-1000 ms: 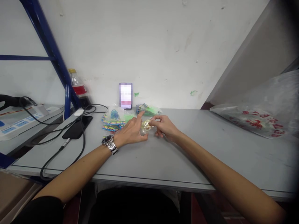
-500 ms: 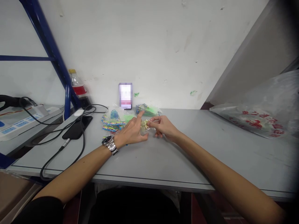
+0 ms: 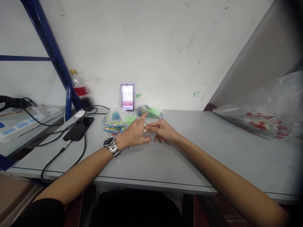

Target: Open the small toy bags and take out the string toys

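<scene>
My left hand (image 3: 133, 134), with a metal watch (image 3: 111, 146) on the wrist, and my right hand (image 3: 162, 131) meet over the grey table (image 3: 165, 160). Both pinch a small clear plastic bag (image 3: 146, 131) with a yellowish item inside; the fingers hide most of it. My left forefinger points away from me. Just beyond the hands lie colourful patterned packets (image 3: 113, 126) and a pile of clear bags with green contents (image 3: 150, 112).
A phone (image 3: 127, 96) leans upright against the wall. At the left are a black phone (image 3: 78, 129) with black cables (image 3: 71, 151), a bottle (image 3: 79, 86), a blue rack post (image 3: 54, 60) and power strips (image 3: 14, 126). A large printed plastic bag (image 3: 262, 116) lies at the right.
My right hand has slid left, closer to my left hand, and the small bag is now almost covered by the fingers. The left hand has hardly moved.
</scene>
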A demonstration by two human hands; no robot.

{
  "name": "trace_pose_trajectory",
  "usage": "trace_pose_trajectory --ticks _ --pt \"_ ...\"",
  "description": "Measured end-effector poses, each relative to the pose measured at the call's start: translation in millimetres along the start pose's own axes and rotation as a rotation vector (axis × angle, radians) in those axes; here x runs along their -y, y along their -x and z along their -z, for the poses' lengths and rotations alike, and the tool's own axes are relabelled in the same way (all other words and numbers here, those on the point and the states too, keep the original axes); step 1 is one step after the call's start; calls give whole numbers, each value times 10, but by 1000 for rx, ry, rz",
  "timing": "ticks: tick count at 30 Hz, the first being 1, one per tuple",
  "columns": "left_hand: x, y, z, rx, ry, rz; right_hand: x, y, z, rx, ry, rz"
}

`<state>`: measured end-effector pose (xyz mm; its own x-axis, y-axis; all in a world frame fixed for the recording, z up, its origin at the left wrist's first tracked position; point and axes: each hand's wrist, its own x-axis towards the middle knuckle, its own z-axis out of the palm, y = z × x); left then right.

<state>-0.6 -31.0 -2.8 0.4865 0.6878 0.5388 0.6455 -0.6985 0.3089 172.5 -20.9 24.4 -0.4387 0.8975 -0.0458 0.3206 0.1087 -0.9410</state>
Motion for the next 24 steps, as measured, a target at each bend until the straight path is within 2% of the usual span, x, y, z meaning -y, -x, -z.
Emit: trace_pose_trajectory --ticks 7,11,14,20,24 --pt "-30 -8 17 28 34 -25 45 26 83 7 23 32" --pt "-38 -6 9 20 36 -58 -1 21 19 83 -50 30" --pt "-37 -1 -2 11 11 -62 -21 17 -35 106 13 24" --pt "-33 -3 2 -11 -11 -71 40 33 35 -31 73 20" --pt "-35 -2 10 -23 -9 -64 38 30 60 -23 71 18"
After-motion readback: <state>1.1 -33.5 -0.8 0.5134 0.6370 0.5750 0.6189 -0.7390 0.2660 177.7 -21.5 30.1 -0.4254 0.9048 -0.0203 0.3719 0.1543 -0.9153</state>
